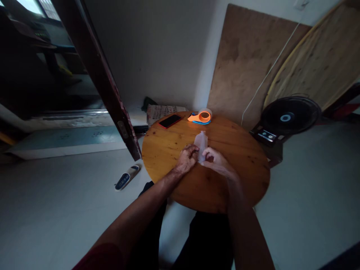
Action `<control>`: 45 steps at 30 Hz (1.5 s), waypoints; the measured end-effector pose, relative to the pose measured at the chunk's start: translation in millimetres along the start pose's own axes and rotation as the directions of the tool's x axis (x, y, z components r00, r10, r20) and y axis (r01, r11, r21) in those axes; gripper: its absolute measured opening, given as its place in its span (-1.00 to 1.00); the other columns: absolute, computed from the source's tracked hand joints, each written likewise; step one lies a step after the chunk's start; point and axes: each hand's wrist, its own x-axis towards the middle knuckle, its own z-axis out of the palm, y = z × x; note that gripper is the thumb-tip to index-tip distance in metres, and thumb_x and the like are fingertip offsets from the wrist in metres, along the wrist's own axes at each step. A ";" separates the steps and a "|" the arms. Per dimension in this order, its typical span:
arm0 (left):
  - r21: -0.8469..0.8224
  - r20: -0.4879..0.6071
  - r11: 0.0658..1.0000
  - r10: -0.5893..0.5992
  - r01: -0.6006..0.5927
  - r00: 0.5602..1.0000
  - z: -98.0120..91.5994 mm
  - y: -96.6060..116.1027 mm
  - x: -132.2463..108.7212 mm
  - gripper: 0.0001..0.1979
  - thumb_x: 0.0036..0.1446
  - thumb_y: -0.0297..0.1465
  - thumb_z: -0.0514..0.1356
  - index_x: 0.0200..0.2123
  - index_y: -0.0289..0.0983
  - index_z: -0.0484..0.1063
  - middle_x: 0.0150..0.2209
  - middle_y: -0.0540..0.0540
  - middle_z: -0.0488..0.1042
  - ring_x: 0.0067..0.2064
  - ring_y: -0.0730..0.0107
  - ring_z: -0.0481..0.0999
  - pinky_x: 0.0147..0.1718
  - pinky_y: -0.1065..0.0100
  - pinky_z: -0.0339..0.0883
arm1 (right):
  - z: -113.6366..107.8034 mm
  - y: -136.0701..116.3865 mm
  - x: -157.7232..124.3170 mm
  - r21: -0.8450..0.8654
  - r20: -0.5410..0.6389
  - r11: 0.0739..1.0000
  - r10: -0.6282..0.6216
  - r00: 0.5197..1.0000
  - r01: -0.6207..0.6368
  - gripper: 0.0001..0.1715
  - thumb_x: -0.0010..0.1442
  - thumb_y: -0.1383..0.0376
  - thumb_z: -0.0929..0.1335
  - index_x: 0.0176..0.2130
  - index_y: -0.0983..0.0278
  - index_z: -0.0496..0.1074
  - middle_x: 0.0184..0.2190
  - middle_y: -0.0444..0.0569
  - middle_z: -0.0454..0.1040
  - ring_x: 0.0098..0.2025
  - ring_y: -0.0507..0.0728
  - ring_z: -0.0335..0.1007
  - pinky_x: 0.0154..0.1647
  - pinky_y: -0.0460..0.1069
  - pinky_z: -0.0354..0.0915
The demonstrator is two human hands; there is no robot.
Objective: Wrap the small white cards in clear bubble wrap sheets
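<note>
A pale, translucent plastic bag (201, 142), narrow and thin, lies over the middle of the round wooden table (165, 146). My left hand (188, 157) pinches its left side, with the fingers curled. On the opposite edge, near the lower end, the thumb and fingers of my right hand (215, 159) close on the same bag. Whether anything is inside it I cannot make out. Beyond the bag sits an orange tape dispenser (194, 118) with a blue part and a roll of tape on it.
A phone (170, 121) with a red edge lies at the table's far left. Behind it is a printed paper or cloth stack (161, 110). A black fan (289, 116) stands to the right. One slipper (127, 177) is on the floor by the door frame (98, 71).
</note>
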 end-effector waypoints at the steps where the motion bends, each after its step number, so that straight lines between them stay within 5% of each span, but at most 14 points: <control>1: -0.009 0.005 1.000 -0.003 0.003 1.000 -0.2 -0.7 0.1 -0.79 0.09 -0.54 0.06 -0.27 -0.29 0.48 -0.22 -0.13 0.49 -0.13 0.33 0.47 -0.07 0.29 0.36 | 0.7 -0.3 1.0 -0.023 -0.015 0.999 -0.033 0.999 0.033 -0.81 -0.05 0.37 0.37 -0.33 0.21 0.37 -0.41 -0.17 0.38 -0.35 0.05 0.32 -0.30 -0.05 0.24; 5: -0.048 -0.003 0.999 -0.004 0.004 1.000 0.6 -4.0 0.9 -0.77 0.05 -0.56 0.07 -0.29 -0.29 0.49 -0.22 -0.13 0.48 -0.12 0.31 0.47 -0.05 0.26 0.36 | 2.3 1.8 4.4 -0.024 -0.064 0.994 -0.112 0.992 0.111 -0.90 -0.02 0.38 0.29 -0.43 0.23 0.40 -0.41 -0.13 0.39 -0.37 0.05 0.31 -0.32 -0.05 0.23; 13: -0.054 0.012 0.998 0.041 -0.040 0.999 2.4 -6.1 0.7 -0.73 0.00 -0.61 0.06 -0.30 -0.28 0.51 -0.21 -0.14 0.50 -0.13 0.29 0.48 -0.06 0.22 0.38 | 1.2 0.4 3.9 0.037 -0.166 0.998 -0.036 0.985 0.042 -0.89 0.03 0.29 0.32 -0.47 0.23 0.44 -0.50 -0.13 0.42 -0.43 0.06 0.31 -0.39 -0.06 0.21; 29: -0.046 0.039 0.998 -0.050 0.051 0.998 1.4 0.1 -0.6 -0.77 -0.02 -0.58 0.13 -0.25 -0.32 0.46 -0.27 -0.09 0.45 -0.21 0.36 0.45 -0.15 0.35 0.37 | 1.4 3.6 5.4 0.058 -0.091 0.991 -0.111 0.990 0.117 -0.77 0.04 0.31 0.31 -0.37 0.21 0.59 -0.30 -0.03 0.54 -0.22 0.14 0.44 -0.15 0.03 0.31; 45: -0.066 0.048 0.992 -0.102 0.105 0.994 -0.8 6.5 -0.3 -0.84 0.02 -0.52 0.17 -0.27 -0.32 0.48 -0.29 -0.06 0.44 -0.24 0.39 0.44 -0.23 0.41 0.34 | 8.4 4.5 7.2 0.033 -0.074 0.996 -0.078 0.994 0.081 -0.78 0.08 0.28 0.31 -0.31 0.26 0.54 -0.32 -0.05 0.53 -0.28 0.10 0.42 -0.23 -0.02 0.31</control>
